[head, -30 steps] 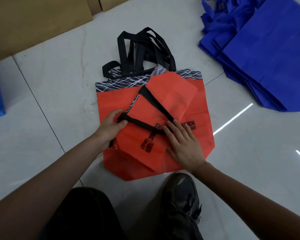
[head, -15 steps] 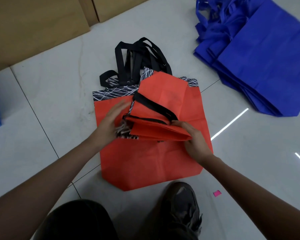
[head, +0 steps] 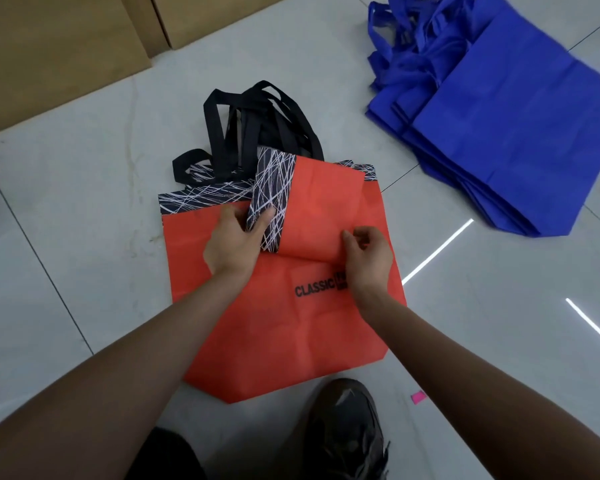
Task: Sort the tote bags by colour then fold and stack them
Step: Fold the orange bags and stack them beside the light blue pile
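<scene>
Folded orange bag (head: 323,209) in both hands (head: 232,242) (head: 368,261)

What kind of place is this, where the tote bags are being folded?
Likely a storeroom or packing area: the folding happens on a tiled floor, brown cardboard boxes stand along its edge, and a bulk pile of identical blue tote bags lies nearby.

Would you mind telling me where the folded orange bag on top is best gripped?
The folded orange bag lies flat on another, so probably take its loose edges from the sides: patterned band on the left, where the left hand pinches it, orange fold on the right.
</scene>
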Motion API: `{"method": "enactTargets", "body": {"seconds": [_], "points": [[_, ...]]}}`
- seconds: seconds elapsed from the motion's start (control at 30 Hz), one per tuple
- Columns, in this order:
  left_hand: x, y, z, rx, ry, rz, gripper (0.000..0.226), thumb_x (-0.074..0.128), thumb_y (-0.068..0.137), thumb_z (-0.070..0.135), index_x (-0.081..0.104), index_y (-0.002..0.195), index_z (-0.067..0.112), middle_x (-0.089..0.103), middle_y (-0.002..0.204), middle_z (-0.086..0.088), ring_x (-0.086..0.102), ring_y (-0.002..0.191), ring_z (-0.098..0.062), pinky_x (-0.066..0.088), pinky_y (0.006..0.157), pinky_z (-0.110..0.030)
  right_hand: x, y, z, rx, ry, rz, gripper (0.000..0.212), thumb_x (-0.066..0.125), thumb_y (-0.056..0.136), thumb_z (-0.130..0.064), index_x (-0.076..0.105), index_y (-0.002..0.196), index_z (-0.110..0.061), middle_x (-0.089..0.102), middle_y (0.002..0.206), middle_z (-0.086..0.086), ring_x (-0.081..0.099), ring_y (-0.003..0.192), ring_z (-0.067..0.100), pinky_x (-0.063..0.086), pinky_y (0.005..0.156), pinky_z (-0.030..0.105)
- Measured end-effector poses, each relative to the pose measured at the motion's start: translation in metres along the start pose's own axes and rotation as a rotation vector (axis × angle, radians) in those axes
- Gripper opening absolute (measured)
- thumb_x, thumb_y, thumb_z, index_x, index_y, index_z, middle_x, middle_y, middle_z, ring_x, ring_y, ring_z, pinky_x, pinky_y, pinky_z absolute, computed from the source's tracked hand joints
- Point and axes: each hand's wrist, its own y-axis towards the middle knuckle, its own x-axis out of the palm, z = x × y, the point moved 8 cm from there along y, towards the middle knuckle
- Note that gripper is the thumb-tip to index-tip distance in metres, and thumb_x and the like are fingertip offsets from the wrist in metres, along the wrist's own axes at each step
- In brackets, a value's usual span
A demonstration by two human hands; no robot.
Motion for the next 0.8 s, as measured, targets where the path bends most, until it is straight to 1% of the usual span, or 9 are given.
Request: {"method": "enactTargets", "body": {"seconds": [0.07, 0.17, 0.3, 0.37, 0.53, 0.63, 0.7, 0.77, 0.8], "points": [[-0.003, -0.004, 0.013, 0.231, 0.028, 0.078, 0.067, 0.062, 0.078, 0.057, 0.046, 0.121, 0.008, 0.05, 0.12, -0.011, 0.052, 0.108, -0.03, 0.043, 0.083, -0.042, 0.002, 0.005, 0.003, 0.038, -0.054, 0.003, 0.012, 0.059, 0.09, -0.019, 0.061, 0.092, -0.008, 0.053, 0.073, -0.005, 0.052, 0.074, 0.016, 0.034, 0.065, 0.023], [0.007, -0.009, 0.022, 0.448, -0.01, 0.012, 0.063, 0.07, 0.08, 0.039, 0.046, 0.127, 0.005, 0.043, 0.121, -0.017, 0.048, 0.11, -0.031, 0.043, 0.094, -0.042, 0.003, 0.008, 0.004, 0.051, -0.12, 0.007, 0.007, 0.056, 0.089, -0.016, 0.057, 0.087, -0.009, 0.058, 0.08, 0.003, 0.056, 0.079, 0.023, 0.043, 0.071, 0.032], [0.018, 0.003, 0.017, 0.253, -0.163, -0.162, 0.069, 0.076, 0.075, 0.03, 0.041, 0.134, 0.02, 0.035, 0.129, -0.011, 0.04, 0.118, -0.019, 0.03, 0.098, -0.023, 0.005, 0.012, 0.007, 0.073, -0.175, -0.022, 0.005, 0.054, 0.088, -0.011, 0.051, 0.083, -0.012, 0.061, 0.085, 0.009, 0.06, 0.082, 0.03, 0.049, 0.077, 0.045], [0.022, 0.004, 0.018, 0.171, -0.207, -0.256, 0.072, 0.075, 0.077, 0.026, 0.035, 0.137, 0.025, 0.032, 0.132, -0.005, 0.036, 0.116, -0.01, 0.026, 0.096, -0.019, 0.007, 0.012, 0.004, 0.015, -0.227, -0.051, 0.002, 0.053, 0.088, -0.011, 0.052, 0.087, -0.009, 0.06, 0.091, 0.012, 0.058, 0.085, 0.032, 0.047, 0.078, 0.044], [0.022, -0.002, 0.001, 0.112, -0.405, -0.408, 0.076, 0.073, 0.079, 0.016, 0.032, 0.142, 0.026, 0.041, 0.139, 0.007, 0.04, 0.124, -0.006, 0.03, 0.103, -0.021, 0.01, 0.007, -0.011, -0.095, -0.338, -0.103, 0.036, 0.056, 0.092, -0.033, 0.048, 0.111, -0.004, 0.061, 0.096, 0.011, 0.058, 0.092, 0.034, 0.044, 0.075, 0.039], [0.017, -0.005, -0.007, 0.16, -0.368, -0.509, 0.075, 0.072, 0.08, 0.014, 0.032, 0.142, 0.028, 0.042, 0.141, 0.006, 0.041, 0.126, -0.008, 0.031, 0.108, -0.025, 0.008, 0.001, -0.038, -0.419, -0.552, 0.013, 0.06, 0.061, 0.086, -0.036, 0.039, 0.132, -0.003, 0.051, 0.125, 0.018, 0.052, 0.111, 0.036, 0.041, 0.091, 0.04], [0.019, -0.008, -0.006, 0.215, -0.281, -0.652, 0.073, 0.069, 0.082, 0.01, 0.031, 0.143, 0.026, 0.042, 0.137, 0.01, 0.042, 0.123, -0.005, 0.032, 0.101, -0.01, 0.025, -0.006, -0.051, -0.669, -0.681, -0.011, 0.069, 0.056, 0.087, -0.04, 0.031, 0.142, -0.006, 0.038, 0.142, 0.021, 0.042, 0.126, 0.037, 0.034, 0.104, 0.046], [0.024, -0.011, -0.005, 0.261, -0.2, -0.8, 0.072, 0.067, 0.083, 0.005, 0.032, 0.143, 0.024, 0.037, 0.135, 0.012, 0.035, 0.123, -0.001, 0.025, 0.087, 0.007, 0.05, -0.008, -0.049, -0.712, -0.702, -0.169, 0.067, 0.043, 0.092, -0.049, 0.031, 0.144, -0.009, 0.035, 0.147, 0.017, 0.038, 0.13, 0.035, 0.033, 0.108, 0.048], [0.025, -0.011, -0.004, 0.282, -0.178, -0.842, 0.073, 0.067, 0.082, 0.004, 0.032, 0.143, 0.024, 0.035, 0.137, 0.012, 0.032, 0.125, 0.0, 0.022, 0.086, 0.009, 0.061, -0.009, -0.045, -0.676, -0.692, -0.235, 0.066, 0.037, 0.093, -0.051, 0.034, 0.143, -0.008, 0.038, 0.145, 0.016, 0.04, 0.129, 0.034, 0.035, 0.107, 0.048]]}}
